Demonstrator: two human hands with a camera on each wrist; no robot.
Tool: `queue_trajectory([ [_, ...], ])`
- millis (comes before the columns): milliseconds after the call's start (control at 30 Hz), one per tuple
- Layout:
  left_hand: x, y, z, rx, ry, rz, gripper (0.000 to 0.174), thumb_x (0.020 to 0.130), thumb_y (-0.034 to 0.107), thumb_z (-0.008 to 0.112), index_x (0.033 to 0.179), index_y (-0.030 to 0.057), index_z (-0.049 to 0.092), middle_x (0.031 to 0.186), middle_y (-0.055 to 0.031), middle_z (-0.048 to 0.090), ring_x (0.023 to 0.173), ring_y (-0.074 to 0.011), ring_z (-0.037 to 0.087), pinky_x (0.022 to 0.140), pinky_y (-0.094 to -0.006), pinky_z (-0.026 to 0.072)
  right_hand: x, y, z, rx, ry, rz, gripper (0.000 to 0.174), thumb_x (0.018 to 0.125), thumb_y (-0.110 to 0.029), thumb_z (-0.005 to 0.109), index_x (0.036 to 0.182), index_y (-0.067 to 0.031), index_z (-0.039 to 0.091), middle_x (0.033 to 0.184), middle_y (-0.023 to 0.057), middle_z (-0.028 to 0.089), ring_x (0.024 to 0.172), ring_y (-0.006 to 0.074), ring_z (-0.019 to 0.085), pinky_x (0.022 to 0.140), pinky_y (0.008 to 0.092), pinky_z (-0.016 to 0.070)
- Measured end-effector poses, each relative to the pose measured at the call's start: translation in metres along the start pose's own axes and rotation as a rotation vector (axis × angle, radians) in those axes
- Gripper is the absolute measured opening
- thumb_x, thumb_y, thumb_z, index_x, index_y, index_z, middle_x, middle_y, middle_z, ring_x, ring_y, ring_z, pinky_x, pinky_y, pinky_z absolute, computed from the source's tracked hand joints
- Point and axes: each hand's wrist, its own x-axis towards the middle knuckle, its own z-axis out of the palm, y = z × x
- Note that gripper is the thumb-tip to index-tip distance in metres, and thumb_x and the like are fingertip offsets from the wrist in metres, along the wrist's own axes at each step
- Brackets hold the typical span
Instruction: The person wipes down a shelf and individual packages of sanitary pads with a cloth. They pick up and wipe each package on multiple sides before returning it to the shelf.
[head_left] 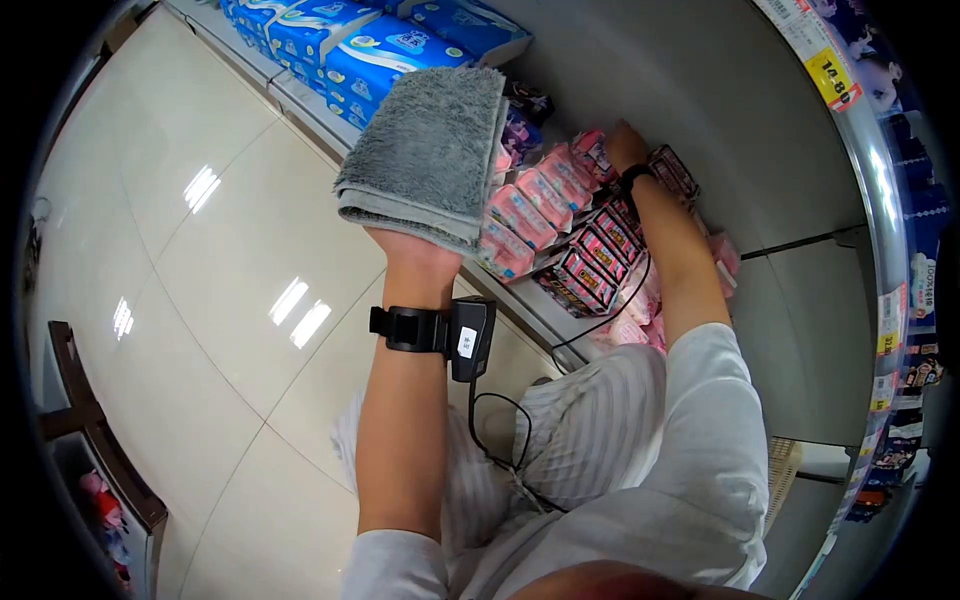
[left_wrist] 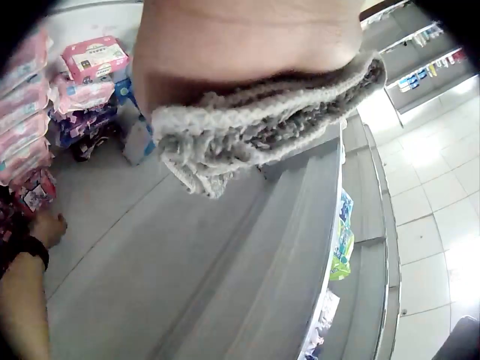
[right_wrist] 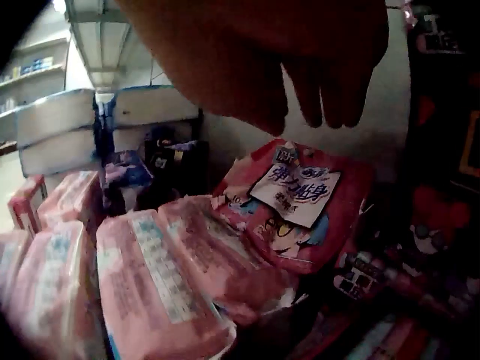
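A folded grey plush cloth [head_left: 425, 150] covers most of my left hand [head_left: 415, 250], raised over the shelf edge; its fingers are hidden. The left wrist view shows the cloth's pale edge [left_wrist: 225, 131] right against the hand. Deep in the shelf, my right hand [head_left: 626, 147] is beside the row of pink packs. The right wrist view shows its fingers [right_wrist: 304, 94] extended downward and slightly apart, with nothing between them. Just below them a red-pink pack [right_wrist: 292, 206] with a white label leans back, beside paler pink packs [right_wrist: 154, 277].
Blue and white tissue packs [head_left: 400, 50] are stacked farther along the shelf. Dark boxes with pink labels [head_left: 590, 265] stand nearer the body. A price rail [head_left: 850, 110] curves along the right. Pale floor tiles [head_left: 210, 270] lie left, with a brown-framed stand [head_left: 95, 430] at lower left.
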Motion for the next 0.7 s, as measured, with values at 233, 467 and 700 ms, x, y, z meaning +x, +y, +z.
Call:
queue_trajectory([
  [233,0.000,0.015,-0.005,0.058,0.180,0.169,0.063,0.099,0.051,0.035,0.141,0.0054,0.045,0.144,-0.0163,0.047,0.129,-0.0365,0.047,0.110,-0.0516,0.0385,-0.002,0.019,0.057,0.104,-0.222,-0.284,0.031,0.088,-0.025,0.060,0.109,-0.0034,0.065,0.109,0.0228,0.065,0.100,0.0423,0.062,0.088,0.0496,0.0495],
  [467,0.012,0.032,0.016,0.405,0.510,0.426,0.064,0.098,0.046,0.037,0.142,-0.0012,0.041,0.146,-0.0221,0.042,0.132,-0.0430,0.043,0.113,-0.0580,0.0325,-0.027,-0.114,-0.028,0.295,-0.157,-0.129,0.040,0.086,-0.037,0.057,0.098,-0.0008,0.069,0.105,0.0216,0.068,0.100,0.0394,0.064,0.085,0.0486,0.0507],
  [700,0.009,0.031,0.008,0.429,0.480,0.452,0.061,0.100,0.041,0.035,0.142,-0.0033,0.040,0.148,-0.0217,0.041,0.133,-0.0413,0.042,0.114,-0.0556,0.0313,-0.085,-0.229,-0.014,0.355,-0.428,-0.331,0.055,0.074,-0.039,0.075,0.104,0.0042,0.060,0.101,0.0255,0.066,0.097,0.0386,0.065,0.083,0.0463,0.0509],
])
